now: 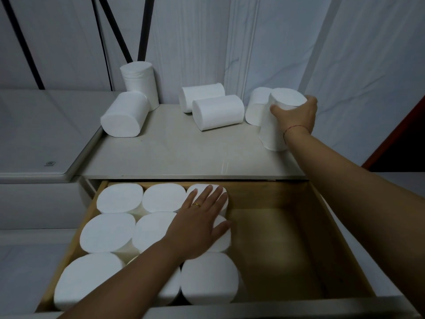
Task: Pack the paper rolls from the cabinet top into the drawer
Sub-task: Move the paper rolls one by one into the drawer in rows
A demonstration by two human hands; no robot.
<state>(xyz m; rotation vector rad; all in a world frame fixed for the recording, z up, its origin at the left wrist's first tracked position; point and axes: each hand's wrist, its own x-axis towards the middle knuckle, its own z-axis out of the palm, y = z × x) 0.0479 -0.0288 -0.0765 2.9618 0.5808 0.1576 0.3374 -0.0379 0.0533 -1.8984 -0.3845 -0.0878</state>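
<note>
Right hand (295,113) curled round upright paper roll (270,134) at right edge of cabinet top (184,153); left hand (202,217) flat, fingers spread, on packed rolls (119,199) in drawer (276,245). Roll looks light, soft, crushable: grip round sides, gently

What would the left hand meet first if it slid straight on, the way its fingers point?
The left hand lies flat on packed rolls, fingers toward the back. Probably the drawer's back wall, or the cabinet top's front edge just above; depth is unclear.
</note>
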